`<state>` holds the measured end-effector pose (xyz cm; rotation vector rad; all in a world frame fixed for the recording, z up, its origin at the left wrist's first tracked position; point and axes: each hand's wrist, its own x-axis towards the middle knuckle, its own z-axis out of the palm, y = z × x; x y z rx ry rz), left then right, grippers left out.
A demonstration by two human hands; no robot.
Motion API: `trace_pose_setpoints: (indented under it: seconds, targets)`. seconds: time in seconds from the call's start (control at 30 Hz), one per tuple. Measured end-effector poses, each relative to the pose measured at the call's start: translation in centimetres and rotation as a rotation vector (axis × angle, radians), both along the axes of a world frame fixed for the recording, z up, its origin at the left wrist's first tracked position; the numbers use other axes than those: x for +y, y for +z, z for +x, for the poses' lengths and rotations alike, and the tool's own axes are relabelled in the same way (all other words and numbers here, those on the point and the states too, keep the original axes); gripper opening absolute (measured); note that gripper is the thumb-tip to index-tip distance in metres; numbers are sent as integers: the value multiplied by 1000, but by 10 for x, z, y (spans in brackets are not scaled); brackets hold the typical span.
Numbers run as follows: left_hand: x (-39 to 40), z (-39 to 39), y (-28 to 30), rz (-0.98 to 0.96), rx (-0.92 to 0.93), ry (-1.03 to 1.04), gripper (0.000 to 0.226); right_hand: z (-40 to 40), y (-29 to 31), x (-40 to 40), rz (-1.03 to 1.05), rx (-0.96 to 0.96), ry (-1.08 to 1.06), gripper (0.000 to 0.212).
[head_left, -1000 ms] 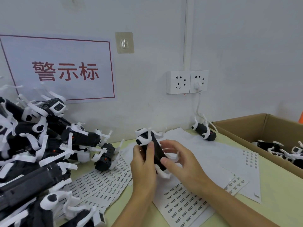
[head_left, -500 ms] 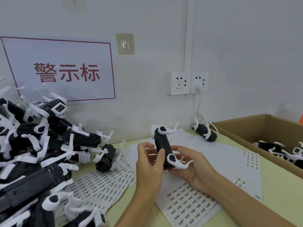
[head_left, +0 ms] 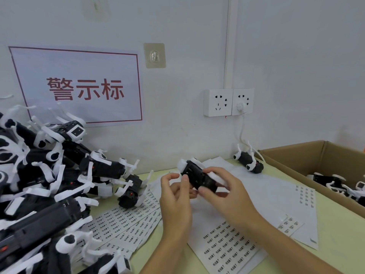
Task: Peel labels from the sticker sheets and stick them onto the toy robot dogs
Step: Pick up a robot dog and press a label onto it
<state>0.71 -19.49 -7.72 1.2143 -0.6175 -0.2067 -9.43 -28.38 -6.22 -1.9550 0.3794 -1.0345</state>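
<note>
A black toy robot dog (head_left: pixel 197 177) with white legs is held above the table's middle, tilted and slightly blurred. My right hand (head_left: pixel 227 192) grips its near end from the right, fingers curled round the body. My left hand (head_left: pixel 174 200) holds its left side, the thumb pressed against the black body. Below the hands lies a sticker sheet (head_left: pixel 231 252) with rows of small labels. Several more sticker sheets (head_left: pixel 126 220) are fanned out to the left. I cannot see a label on my fingers.
A tall pile of toy dogs (head_left: pixel 39 175) fills the left side. One single dog (head_left: pixel 248 162) lies by the wall. A cardboard box (head_left: pixel 296 155) at the right holds more dogs (head_left: pixel 331 180). A mostly peeled backing sheet (head_left: pixel 304 196) lies beside the box.
The dog has been turned in my hands: its white legs stuck out sideways before, now the black body faces up. My right hand shifted from under it to over its near end.
</note>
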Motion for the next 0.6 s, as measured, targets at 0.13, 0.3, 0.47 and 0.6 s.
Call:
trace_pose_setpoints:
  seconds: [0.13,0.3,0.47,0.6]
  targets:
    - [-1,1,-1,66,-61,90,17,-5,6,-11,557,-153,12,19]
    - [1,0,1,79,-53,-33,40,-10,11,-22,960,-229,123,32]
    - [2,-2,2,55,-42,-88,21,-12,14,-23,962,-131,171,46]
    - [0,-1,0,56,2,-62,15,-14,21,-23,918,41,186,37]
